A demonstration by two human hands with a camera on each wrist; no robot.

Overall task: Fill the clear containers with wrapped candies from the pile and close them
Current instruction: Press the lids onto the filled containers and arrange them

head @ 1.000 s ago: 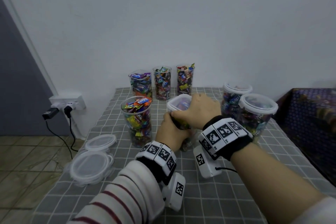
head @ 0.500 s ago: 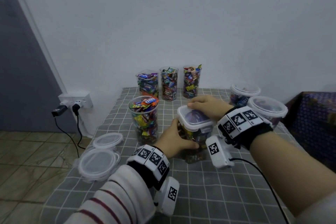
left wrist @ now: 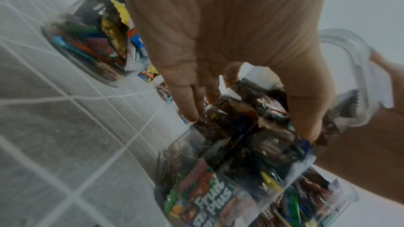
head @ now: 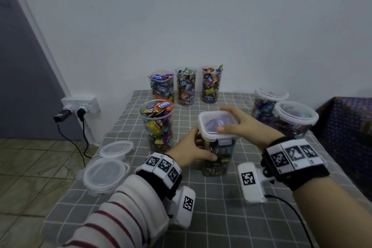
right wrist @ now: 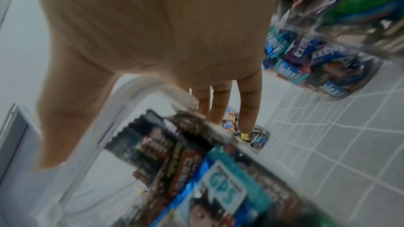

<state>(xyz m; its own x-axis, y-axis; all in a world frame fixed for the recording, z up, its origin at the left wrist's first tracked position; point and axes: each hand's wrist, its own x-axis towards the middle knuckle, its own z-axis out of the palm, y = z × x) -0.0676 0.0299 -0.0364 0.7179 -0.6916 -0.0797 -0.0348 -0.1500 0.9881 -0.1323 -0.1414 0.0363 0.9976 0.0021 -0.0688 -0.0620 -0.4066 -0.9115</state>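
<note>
Since the earlier frame, the right hand (head: 242, 125) has been drawn back from the far edge of the white-rimmed square plastic lid (head: 218, 125), so that more of the clear top is now uncovered, and the thumb is laid flat across its near part. The grip of this hand is closed on the lid: the thumb is pressed on top and the fingers are curled over the far right edge. The tall clear square container (head: 216, 155), packed with wrapped candies, is stood on the grey checked counter (head: 221, 207) in front of the person, and its left wall is gripped by the left hand (head: 190, 152), thumb at the front and fingers round the back.

A side flap of the lid is seen hanging at the near edge, apparently not yet snapped down, so the closing is judged unfinished. If the lid is pressed off centre, one corner could be left riding on a wrapper, and the flaps would then fail to catch. Too hard a push on so tall a container could tip it toward the open round container (head: 158, 127) heaped with candies just to its left, from which wrappers could be spilled. Two closed round containers (head: 289, 119) are near the right wrist and could be knocked. Spare round clear lids (head: 106, 173) are stacked at the counter's left edge and could be nudged off it.
</note>
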